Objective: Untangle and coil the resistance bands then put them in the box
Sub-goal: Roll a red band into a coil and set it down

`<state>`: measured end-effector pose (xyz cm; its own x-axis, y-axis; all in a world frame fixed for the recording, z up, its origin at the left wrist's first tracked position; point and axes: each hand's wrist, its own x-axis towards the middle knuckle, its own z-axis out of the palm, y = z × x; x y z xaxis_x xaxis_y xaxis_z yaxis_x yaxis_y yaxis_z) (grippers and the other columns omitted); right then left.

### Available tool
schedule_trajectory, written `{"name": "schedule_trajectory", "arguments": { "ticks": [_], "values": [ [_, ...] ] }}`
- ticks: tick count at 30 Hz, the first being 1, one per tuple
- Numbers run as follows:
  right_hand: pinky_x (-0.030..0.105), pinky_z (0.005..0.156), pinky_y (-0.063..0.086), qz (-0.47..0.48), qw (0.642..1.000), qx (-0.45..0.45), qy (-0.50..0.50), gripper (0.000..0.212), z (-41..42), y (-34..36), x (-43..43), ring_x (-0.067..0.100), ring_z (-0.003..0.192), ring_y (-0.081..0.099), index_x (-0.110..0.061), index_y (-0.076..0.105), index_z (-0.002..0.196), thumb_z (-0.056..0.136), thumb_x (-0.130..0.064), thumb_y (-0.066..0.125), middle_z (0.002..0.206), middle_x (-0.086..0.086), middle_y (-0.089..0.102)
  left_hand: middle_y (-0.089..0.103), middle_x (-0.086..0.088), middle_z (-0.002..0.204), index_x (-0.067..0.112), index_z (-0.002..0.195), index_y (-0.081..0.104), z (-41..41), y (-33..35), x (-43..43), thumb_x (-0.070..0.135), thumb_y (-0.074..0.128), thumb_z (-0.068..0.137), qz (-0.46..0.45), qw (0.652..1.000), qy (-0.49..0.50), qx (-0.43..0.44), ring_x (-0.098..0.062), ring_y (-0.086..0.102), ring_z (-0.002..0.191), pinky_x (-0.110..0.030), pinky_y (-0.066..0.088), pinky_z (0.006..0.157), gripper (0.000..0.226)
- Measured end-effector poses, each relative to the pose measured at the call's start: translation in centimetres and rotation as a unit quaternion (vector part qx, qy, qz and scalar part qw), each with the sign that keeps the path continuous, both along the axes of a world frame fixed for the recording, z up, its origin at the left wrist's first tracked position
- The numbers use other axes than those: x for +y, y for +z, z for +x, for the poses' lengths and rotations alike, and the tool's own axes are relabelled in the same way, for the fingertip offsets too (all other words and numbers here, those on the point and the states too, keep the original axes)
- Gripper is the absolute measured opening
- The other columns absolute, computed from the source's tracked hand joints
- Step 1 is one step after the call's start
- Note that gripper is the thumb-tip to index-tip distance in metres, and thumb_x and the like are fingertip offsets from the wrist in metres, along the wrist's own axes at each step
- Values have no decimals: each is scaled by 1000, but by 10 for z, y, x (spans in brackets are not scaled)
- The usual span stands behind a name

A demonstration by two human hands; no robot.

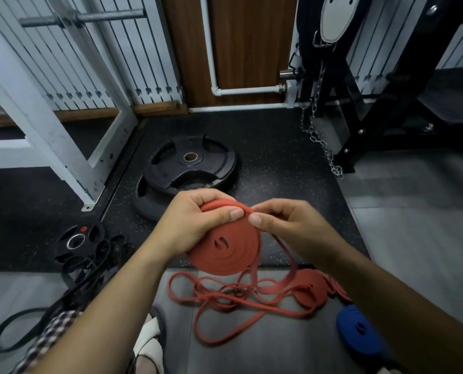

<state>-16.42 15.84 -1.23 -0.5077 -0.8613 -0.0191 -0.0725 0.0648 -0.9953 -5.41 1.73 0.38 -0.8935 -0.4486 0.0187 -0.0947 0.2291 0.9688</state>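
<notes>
My left hand (195,220) grips a flat coil of red resistance band (225,249), held above the floor with the thumb pressed on its top edge. My right hand (287,225) pinches the band's loose strand where it meets the coil. The uncoiled length of the red band (225,300) lies in tangled loops on the grey floor below. A second red coil (310,288) rests on the floor to the right, partly hidden by my right forearm. A blue coiled band (357,330) lies at the lower right. No box is in view.
Two stacked black weight plates (192,168) lie on the black rubber mat just beyond my hands. A small black plate (76,241) and black bands (22,319) sit at the left. A white rack frame (62,147) stands left; a black machine with a hanging chain (319,136) stands right.
</notes>
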Motion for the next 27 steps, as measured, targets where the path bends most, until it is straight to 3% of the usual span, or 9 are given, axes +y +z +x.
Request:
{"name": "schedule_trajectory", "arguments": {
  "ticks": [6,10,16,21,23,27],
  "values": [
    [20,70,56,8,997,-63,-33,11,-3,-4,3,11,72,67,-12,70,87,83,-17,60,80,5,72,69,6,69,18,74,71,-8,-8,10,23,72,67,83,990,116,17,-6,62,68,-20,50,64,9],
    [11,62,49,17,996,-76,-53,14,-5,-6,5,0,63,62,-11,69,82,88,-12,57,70,-2,69,69,12,71,19,79,69,-15,-11,13,11,69,75,130,979,151,45,0,60,68,-14,48,64,9],
    [11,54,43,35,996,15,-78,17,-11,-5,10,-3,53,50,-20,69,76,89,-17,57,61,-9,60,68,7,72,17,75,70,-23,-12,18,10,70,77,106,981,158,46,-1,60,66,-14,49,62,7],
    [9,53,41,18,995,-40,-90,25,-8,-10,12,-4,48,50,-20,67,69,91,-17,54,50,-13,59,67,2,66,13,78,68,-28,-14,22,10,66,79,228,955,183,47,-7,60,58,-19,52,54,4],
    [11,60,47,11,995,-64,-81,25,-8,-10,12,-3,59,59,-15,69,73,91,-18,52,60,-10,67,67,-2,69,11,81,68,-30,-14,22,12,65,79,258,945,195,49,-9,60,59,-20,53,55,3],
    [34,79,55,-11,985,-149,-84,27,-4,-17,10,20,80,65,-3,67,92,94,-19,46,89,16,70,66,-9,80,9,90,67,-34,-18,21,17,64,81,302,926,222,54,-15,61,63,-27,55,62,13]
  ]
}}
